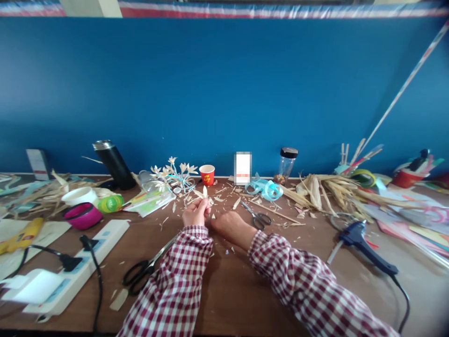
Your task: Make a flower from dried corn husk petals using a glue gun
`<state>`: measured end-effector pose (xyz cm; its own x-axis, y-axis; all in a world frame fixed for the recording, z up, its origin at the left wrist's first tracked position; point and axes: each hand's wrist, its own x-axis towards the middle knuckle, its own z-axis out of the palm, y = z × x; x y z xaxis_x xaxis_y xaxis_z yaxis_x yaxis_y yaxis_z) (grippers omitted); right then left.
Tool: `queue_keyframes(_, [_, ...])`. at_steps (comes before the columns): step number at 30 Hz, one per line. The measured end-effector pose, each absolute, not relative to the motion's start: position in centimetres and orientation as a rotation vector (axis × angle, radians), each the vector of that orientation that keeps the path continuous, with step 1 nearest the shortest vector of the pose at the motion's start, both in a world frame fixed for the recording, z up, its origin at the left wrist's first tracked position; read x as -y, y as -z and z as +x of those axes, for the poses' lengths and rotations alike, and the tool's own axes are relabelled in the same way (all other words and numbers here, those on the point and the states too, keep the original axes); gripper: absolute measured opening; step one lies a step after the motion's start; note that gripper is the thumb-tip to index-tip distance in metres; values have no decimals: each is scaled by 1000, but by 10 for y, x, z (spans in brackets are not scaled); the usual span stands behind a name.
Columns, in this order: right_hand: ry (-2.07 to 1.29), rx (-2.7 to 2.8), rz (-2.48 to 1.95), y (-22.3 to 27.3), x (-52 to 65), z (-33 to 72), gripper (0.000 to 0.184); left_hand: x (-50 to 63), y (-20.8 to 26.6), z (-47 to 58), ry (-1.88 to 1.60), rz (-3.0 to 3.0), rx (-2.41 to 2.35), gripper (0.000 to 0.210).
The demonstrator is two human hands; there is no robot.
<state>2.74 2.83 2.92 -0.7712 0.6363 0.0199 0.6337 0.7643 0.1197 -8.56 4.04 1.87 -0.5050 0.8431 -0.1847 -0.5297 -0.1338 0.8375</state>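
My left hand (pixel 195 213) is closed in a pinch on a small pale corn husk flower (pixel 205 191), whose petals stick up above the fingertips. Just to its right, my right hand (pixel 232 225) is curled with its back toward me; its fingertips are hidden, and I cannot make out what they hold. Beyond my hands, several finished husk flowers (pixel 171 173) on light blue stems lie by a red paper cup (pixel 206 175). Small scissors (pixel 258 217) lie beyond my right hand, and larger black-handled scissors (pixel 138 276) lie partly under my left sleeve.
A blue glue gun (pixel 368 247) lies at right, its cord trailing. Dried corn husks (pixel 326 189) and blue ribbon (pixel 265 188) are at the back. A white power strip (pixel 101 252) with plugs is at left, near a black flask (pixel 115 164). Husk scraps litter the brown table (pixel 242 290).
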Motion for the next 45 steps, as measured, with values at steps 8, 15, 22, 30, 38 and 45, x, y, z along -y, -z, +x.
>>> queue_keyframes(8, [-242,-2942,1079,-28,-27,33,22,-42,-17,-81,-1752,409,-1132,7])
queue_keyframes(15, [-130,-3024,1200,-34,-28,65,19,-41,-18,-81,-1753,412,-1120,6])
queue_keyframes(22, [41,-2884,1007,-50,-28,32,19,-39,-23,-85,-1793,385,-1121,7])
queue_keyframes(30, [82,-2850,1122,-40,-28,16,23,-41,-20,-85,-1821,412,-1142,7])
queue_keyframes(38, [333,-2991,1398,-32,-37,75,18,-42,-18,-85,-1821,395,-1140,7])
queue_keyframes(45, [2012,-2880,1708,-17,-26,98,11,-33,-11,-61,-1606,434,-1148,3])
